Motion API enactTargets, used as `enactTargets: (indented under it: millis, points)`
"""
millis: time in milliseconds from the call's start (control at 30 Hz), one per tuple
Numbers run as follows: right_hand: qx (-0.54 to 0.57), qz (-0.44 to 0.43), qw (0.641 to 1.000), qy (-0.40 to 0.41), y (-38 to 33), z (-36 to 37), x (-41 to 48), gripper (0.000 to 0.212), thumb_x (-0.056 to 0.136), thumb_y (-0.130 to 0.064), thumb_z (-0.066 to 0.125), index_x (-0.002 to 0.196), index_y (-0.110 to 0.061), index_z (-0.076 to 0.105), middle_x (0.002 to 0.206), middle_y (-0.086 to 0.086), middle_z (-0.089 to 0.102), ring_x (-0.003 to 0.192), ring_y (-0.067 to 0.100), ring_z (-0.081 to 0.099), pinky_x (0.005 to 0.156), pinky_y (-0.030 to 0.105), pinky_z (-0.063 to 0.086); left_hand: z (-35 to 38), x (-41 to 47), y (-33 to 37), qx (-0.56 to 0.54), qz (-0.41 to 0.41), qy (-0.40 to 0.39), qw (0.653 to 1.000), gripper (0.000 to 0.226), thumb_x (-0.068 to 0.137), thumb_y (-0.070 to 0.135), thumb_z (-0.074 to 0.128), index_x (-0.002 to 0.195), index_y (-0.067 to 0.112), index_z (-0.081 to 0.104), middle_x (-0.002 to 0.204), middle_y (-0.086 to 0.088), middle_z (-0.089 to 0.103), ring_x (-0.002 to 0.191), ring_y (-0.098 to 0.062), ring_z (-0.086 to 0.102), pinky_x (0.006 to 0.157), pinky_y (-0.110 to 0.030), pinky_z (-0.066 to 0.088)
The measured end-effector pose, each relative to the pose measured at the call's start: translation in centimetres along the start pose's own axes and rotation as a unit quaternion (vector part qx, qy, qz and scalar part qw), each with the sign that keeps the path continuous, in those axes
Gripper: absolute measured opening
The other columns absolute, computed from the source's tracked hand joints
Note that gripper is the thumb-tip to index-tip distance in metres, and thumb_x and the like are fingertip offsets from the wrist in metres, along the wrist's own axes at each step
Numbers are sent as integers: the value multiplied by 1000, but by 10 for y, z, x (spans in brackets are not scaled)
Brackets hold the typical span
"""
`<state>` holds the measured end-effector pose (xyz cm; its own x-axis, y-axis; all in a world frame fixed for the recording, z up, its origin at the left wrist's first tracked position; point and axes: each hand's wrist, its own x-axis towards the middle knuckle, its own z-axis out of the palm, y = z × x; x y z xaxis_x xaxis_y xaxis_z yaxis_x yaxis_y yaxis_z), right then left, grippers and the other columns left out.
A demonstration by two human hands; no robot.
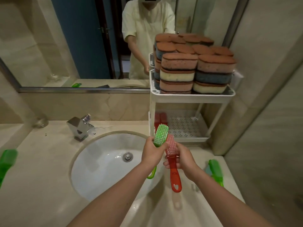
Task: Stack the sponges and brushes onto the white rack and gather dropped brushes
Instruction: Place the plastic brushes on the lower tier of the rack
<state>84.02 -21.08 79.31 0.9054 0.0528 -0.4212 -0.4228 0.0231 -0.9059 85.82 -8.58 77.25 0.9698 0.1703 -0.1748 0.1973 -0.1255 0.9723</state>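
My left hand (pixel 151 153) grips a green brush (pixel 161 135) just below its bristle head, bristles facing me. My right hand (pixel 180 158) holds a red brush (pixel 173 171) by its neck, its handle hanging down over the sink edge. Both hands are in front of the white rack (pixel 193 97). The rack's top shelf carries stacked sponges (pixel 196 69) in brown, blue and cream. Its lower shelf (pixel 185 126) holds red brushes (pixel 160 119) at its left end. One more green brush (pixel 215 172) lies on the counter at right, another green brush (pixel 7 161) at far left.
A white sink (pixel 105 169) with a chrome faucet (pixel 80 128) sits in the beige counter. A mirror (pixel 82 46) spans the wall behind, showing the person's reflection. The wall corner stands close to the right of the rack.
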Motion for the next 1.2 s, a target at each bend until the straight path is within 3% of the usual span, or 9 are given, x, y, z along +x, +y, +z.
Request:
enactTargets:
  millis: [200, 433, 600, 667, 767, 833, 933, 1033, 1200]
  points:
    - [-19, 5, 1000, 8, 5, -42, -7, 28, 90, 1, 36, 106, -3, 59, 66, 18, 64, 56, 33, 64, 56, 39, 58, 40, 13, 17, -10, 9, 7, 1000, 27, 81, 29, 75, 96, 25, 52, 90, 5, 66, 80, -10, 64, 68, -26, 50]
    - [-53, -28, 997, 39, -1, -61, 1, 18, 95, -2, 44, 96, -3, 62, 65, 17, 62, 47, 28, 60, 44, 29, 50, 60, 33, 28, -9, -10, 15, 1000, 36, 83, 29, 73, 109, 9, 58, 95, -4, 68, 87, -22, 66, 81, -35, 52]
    - [-107, -67, 989, 79, -12, -61, 29, 24, 94, -2, 44, 75, -6, 57, 47, 3, 46, 33, 10, 41, 34, 21, 30, 60, 46, 36, -8, -35, -12, 999, 36, 83, 27, 73, 109, 10, 53, 86, -8, 67, 78, -24, 67, 70, -36, 51]
    - [-117, -81, 986, 90, -14, -57, 43, 25, 94, -5, 44, 74, -11, 58, 47, -1, 45, 36, 10, 42, 37, 21, 32, 58, 53, 40, -9, -42, -22, 999, 31, 84, 22, 72, 107, 10, 55, 84, -7, 67, 72, -20, 67, 60, -28, 48]
    - [-115, -77, 982, 131, -18, -52, 66, 12, 94, -16, 49, 97, -18, 60, 61, 0, 56, 46, 10, 51, 41, 19, 37, 56, 65, 46, -22, -60, -34, 997, 13, 85, 10, 66, 93, 15, 57, 81, -10, 65, 61, -15, 65, 50, -21, 44]
    - [-127, -70, 978, 150, -20, -53, 83, 16, 93, -18, 49, 107, -16, 57, 73, 3, 61, 59, 15, 57, 51, 23, 41, 56, 72, 47, -30, -81, -39, 996, 13, 87, 5, 59, 95, 14, 55, 76, -7, 61, 50, -9, 60, 42, -16, 41]
    - [-143, -75, 976, 147, -24, -53, 109, 19, 94, -19, 49, 111, -14, 57, 80, 5, 63, 68, 22, 59, 62, 31, 47, 57, 82, 45, -23, -102, -36, 994, 28, 87, 0, 50, 114, 8, 49, 74, -7, 57, 56, -15, 54, 45, -21, 40]
    - [-186, -79, 967, 156, -28, -52, 133, 21, 95, -25, 53, 114, -16, 58, 94, 7, 65, 82, 27, 62, 73, 33, 49, 60, 93, 40, -9, -120, -13, 993, 33, 88, -1, 45, 119, 10, 47, 71, -5, 55, 57, -16, 52, 45, -23, 40]
    - [-242, -127, 951, 142, -31, -51, 163, 11, 96, -18, 50, 99, -18, 61, 107, 14, 68, 92, 28, 62, 72, 26, 38, 63, 102, 33, 8, -139, 7, 990, 32, 88, 1, 45, 119, 4, 49, 72, -6, 55, 57, -18, 53, 48, -24, 42]
